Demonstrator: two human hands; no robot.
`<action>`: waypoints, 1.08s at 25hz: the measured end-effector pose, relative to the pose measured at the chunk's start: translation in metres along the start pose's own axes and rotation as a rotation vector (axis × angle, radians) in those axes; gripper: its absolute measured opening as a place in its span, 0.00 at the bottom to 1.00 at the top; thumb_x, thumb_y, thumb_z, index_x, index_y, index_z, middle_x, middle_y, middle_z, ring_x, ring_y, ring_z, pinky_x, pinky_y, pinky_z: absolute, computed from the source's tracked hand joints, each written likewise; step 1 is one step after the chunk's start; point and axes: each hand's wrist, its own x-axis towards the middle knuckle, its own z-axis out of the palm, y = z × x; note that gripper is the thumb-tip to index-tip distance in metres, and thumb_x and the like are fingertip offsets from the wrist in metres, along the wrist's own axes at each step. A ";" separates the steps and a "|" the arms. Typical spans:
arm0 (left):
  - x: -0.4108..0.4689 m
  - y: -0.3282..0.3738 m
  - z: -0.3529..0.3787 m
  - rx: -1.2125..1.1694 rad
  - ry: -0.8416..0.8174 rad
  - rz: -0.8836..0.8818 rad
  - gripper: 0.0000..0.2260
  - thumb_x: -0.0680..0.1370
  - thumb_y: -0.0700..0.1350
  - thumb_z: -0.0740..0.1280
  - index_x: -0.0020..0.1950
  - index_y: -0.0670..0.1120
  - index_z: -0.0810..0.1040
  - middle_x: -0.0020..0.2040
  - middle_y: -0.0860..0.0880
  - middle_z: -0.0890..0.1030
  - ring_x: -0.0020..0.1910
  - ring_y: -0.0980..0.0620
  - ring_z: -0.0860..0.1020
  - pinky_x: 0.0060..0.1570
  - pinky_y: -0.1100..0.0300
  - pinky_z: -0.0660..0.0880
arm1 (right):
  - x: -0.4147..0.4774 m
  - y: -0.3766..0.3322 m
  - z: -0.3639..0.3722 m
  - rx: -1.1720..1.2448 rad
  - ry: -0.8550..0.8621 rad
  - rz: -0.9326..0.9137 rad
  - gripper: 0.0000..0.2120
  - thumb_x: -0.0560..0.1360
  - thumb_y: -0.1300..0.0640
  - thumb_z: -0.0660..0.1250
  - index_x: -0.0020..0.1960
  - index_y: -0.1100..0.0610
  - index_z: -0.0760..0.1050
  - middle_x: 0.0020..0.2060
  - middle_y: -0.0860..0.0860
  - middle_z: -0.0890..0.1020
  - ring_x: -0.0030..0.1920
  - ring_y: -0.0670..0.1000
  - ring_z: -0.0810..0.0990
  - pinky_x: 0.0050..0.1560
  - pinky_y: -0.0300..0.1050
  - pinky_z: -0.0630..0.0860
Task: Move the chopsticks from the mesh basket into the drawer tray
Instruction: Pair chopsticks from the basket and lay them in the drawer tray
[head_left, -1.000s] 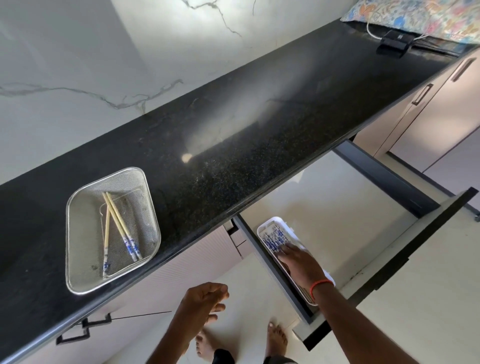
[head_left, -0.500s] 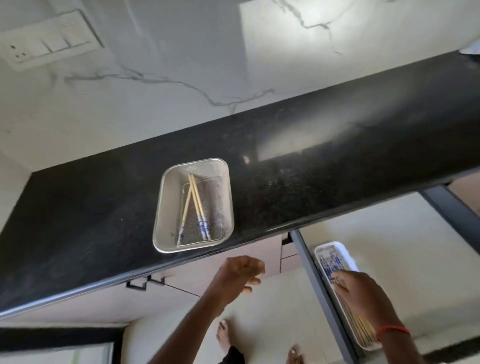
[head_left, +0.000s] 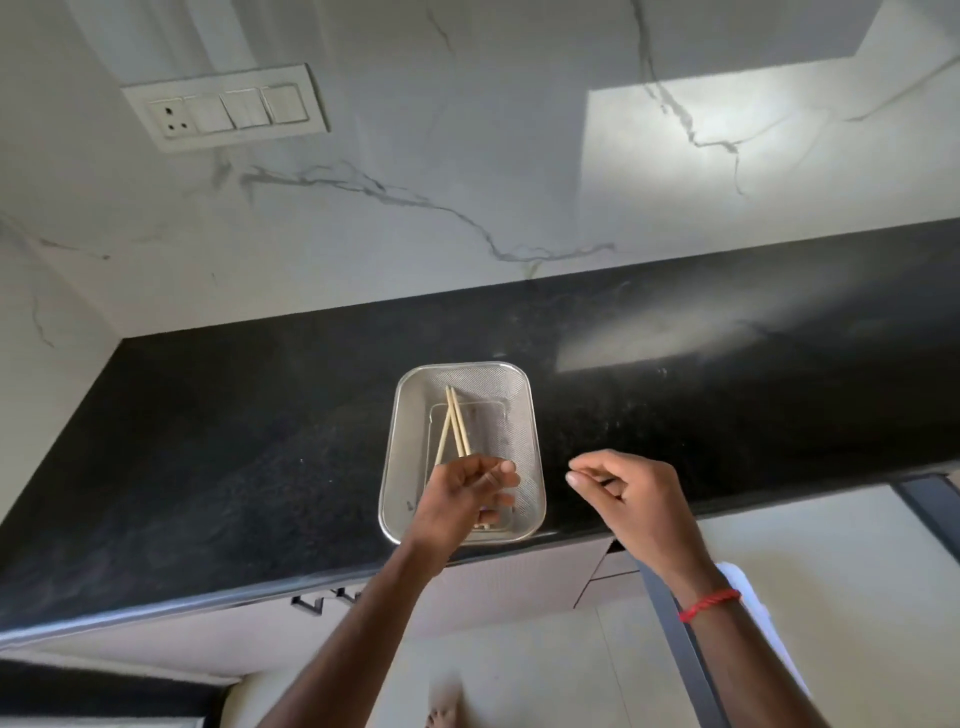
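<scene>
A metal mesh basket (head_left: 519, 410) sits on the black countertop (head_left: 234, 441) near its front edge. Three pale chopsticks (head_left: 453, 421) lie in it, fanned from a common far end, their near ends hidden under my left hand (head_left: 462, 493). That hand reaches into the basket, with thumb and fingers curled closed around those near ends. To the right of the basket my right hand (head_left: 628, 493) hovers over the counter, loosely curled, thumb and forefinger touching, holding nothing. A corner of the white drawer tray (head_left: 740, 579) shows behind my right forearm.
The open drawer's dark side rail (head_left: 675, 639) runs down at the lower right. A marble wall with a switch plate (head_left: 223, 106) rises behind the counter. Cabinet fronts with a black handle (head_left: 311, 603) are below the counter edge. My bare foot (head_left: 447, 717) is on the floor.
My view swung left, from the drawer to the basket. The left hand rose from below the counter into the basket onto the chopsticks. The right hand left the drawer tray and came up over the counter.
</scene>
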 end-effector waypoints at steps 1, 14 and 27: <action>0.003 0.002 -0.009 -0.014 0.009 0.006 0.14 0.78 0.48 0.71 0.55 0.38 0.83 0.51 0.42 0.87 0.49 0.43 0.86 0.49 0.49 0.83 | 0.012 -0.011 0.010 0.020 0.002 -0.014 0.05 0.73 0.57 0.74 0.48 0.55 0.84 0.40 0.44 0.86 0.41 0.40 0.83 0.41 0.32 0.79; 0.044 -0.005 -0.117 -0.180 0.101 0.019 0.11 0.80 0.47 0.69 0.51 0.40 0.83 0.49 0.42 0.87 0.45 0.43 0.86 0.46 0.48 0.83 | 0.084 -0.014 0.169 -0.543 -0.258 0.311 0.13 0.76 0.49 0.69 0.54 0.56 0.81 0.44 0.53 0.86 0.44 0.53 0.84 0.38 0.40 0.76; 0.056 -0.001 -0.131 -0.209 -0.158 -0.142 0.23 0.81 0.58 0.62 0.55 0.39 0.83 0.50 0.38 0.86 0.43 0.40 0.85 0.40 0.49 0.84 | 0.090 -0.040 0.161 0.118 -0.059 0.154 0.13 0.73 0.62 0.73 0.47 0.44 0.83 0.38 0.42 0.86 0.39 0.41 0.83 0.42 0.38 0.79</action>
